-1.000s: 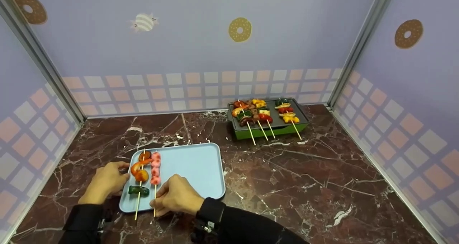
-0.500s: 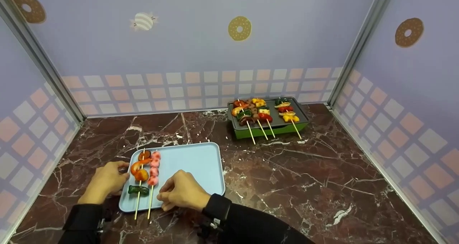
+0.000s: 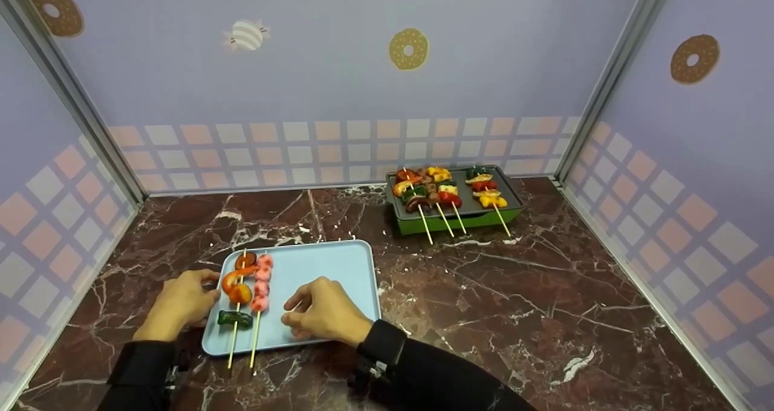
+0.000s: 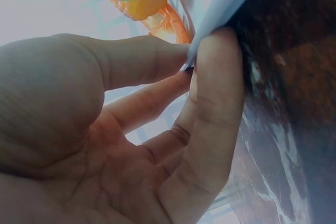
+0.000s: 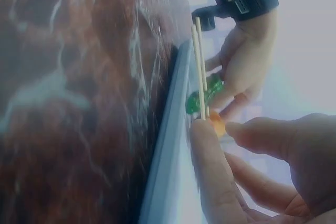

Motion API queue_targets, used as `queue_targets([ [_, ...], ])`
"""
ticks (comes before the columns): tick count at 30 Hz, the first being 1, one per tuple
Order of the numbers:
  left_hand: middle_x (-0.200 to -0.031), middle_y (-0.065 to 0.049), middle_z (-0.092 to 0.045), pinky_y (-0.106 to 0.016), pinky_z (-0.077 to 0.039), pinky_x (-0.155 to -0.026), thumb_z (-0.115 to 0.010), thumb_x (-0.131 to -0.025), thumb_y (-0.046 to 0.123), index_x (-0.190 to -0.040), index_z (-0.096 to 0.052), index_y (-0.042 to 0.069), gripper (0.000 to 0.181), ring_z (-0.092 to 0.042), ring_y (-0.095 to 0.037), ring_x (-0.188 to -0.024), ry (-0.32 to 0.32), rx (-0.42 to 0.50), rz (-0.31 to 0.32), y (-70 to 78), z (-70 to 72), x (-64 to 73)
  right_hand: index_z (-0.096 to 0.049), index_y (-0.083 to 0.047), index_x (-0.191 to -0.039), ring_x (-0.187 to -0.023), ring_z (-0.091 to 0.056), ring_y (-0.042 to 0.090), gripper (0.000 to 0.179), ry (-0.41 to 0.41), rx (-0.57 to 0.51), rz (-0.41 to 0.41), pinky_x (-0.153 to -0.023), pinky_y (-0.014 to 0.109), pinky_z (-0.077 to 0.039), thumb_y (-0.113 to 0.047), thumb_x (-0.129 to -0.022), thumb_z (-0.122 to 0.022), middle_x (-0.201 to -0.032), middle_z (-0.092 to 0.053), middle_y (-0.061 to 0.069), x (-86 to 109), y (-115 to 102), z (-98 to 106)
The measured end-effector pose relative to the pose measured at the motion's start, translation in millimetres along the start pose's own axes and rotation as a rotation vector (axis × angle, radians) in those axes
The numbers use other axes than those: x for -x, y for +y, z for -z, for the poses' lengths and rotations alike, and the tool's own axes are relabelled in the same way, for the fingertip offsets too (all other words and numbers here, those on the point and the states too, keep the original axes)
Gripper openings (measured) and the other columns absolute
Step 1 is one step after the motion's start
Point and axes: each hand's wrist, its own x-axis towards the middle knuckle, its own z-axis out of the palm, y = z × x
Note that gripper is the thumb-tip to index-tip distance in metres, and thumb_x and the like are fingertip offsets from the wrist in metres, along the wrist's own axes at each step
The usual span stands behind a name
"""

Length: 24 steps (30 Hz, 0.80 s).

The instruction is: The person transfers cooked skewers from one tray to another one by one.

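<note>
While the left hand (image 3: 181, 299) pinches the blue tray (image 3: 305, 260) by its left edge, right hand (image 3: 326, 311) above the near edge, thumb and fingertips apart, pink skewer (image 3: 261, 288) and shrimp skewer (image 3: 240, 294) along the left edge, both jutting past the near one

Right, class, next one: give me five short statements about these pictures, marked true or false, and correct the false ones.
1. The left grip pinches the edge of the blue tray. True.
2. The right grip holds the pink skewer. False: the right grip holds nothing, and the pink skewer lies on the tray.
3. The shrimp skewer lies on the tray beside the pink skewer. True.
4. The green grill has no food on it. False: the green grill bears four skewers.
5. Both sticks on the tray reach past its near edge. True.
</note>
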Motion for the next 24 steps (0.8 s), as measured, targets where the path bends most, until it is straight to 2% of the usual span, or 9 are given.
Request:
queue_targets([
  [5, -0.116, -0.039, -0.061, -0.034, -0.057, -0.054, -0.061, -0.098, 0.012, -0.139, -0.058, -0.003, 0.044, -0.066, -0.03, -0.072, -0.007, 0.035, 0.008, 0.0, -1.8, 0.8, -0.079, -0.006, -0.102, -0.057, -0.072, 0.016, 0.022, 0.003, 0.08, 0.073, -0.052, 0.028, -0.057, -0.018, -0.086, -0.086, -0.072, -0.071, -0.005, -0.2, 3.7, 11.1],
  [12, -0.106, -0.025, -0.067, -0.034, -0.055, -0.054, -0.06, -0.099, 0.014, -0.14, -0.058, -0.003, 0.045, -0.064, -0.036, -0.085, -0.007, 0.007, 0.018, 1.6, 0.2, 0.4, -0.081, -0.014, -0.105, -0.061, -0.065, 0.002, 0.027, 0.044, 0.256, 0.188, -0.064, 0.022, -0.052, -0.033, -0.086, -0.086, -0.078, -0.072, -0.015, -1.1, 8.1, 25.0],
  [18, -0.096, -0.021, -0.067, -0.033, -0.056, -0.052, -0.06, -0.098, 0.012, -0.139, -0.058, -0.003, 0.044, -0.064, -0.026, -0.071, -0.002, 0.036, 0.02, 1.3, -2.0, 0.5, -0.08, -0.017, -0.11, -0.06, -0.067, 0.004, 0.03, 0.028, 0.238, 0.202, -0.061, 0.024, -0.054, -0.035, -0.087, -0.084, -0.086, -0.072, -0.014, 0.2, 12.1, 35.7],
  [24, -0.089, -0.017, -0.066, -0.033, -0.056, -0.051, -0.059, -0.098, 0.011, -0.138, -0.058, -0.004, 0.043, -0.064, -0.02, -0.06, 0.002, 0.059, 0.015, 0.8, -3.3, 0.6, -0.079, -0.019, -0.111, -0.068, -0.069, 0.006, 0.029, 0.095, 0.275, 0.275, -0.069, 0.021, -0.054, -0.036, -0.088, -0.083, -0.091, -0.073, -0.012, 0.3, 15.1, 51.1],
])
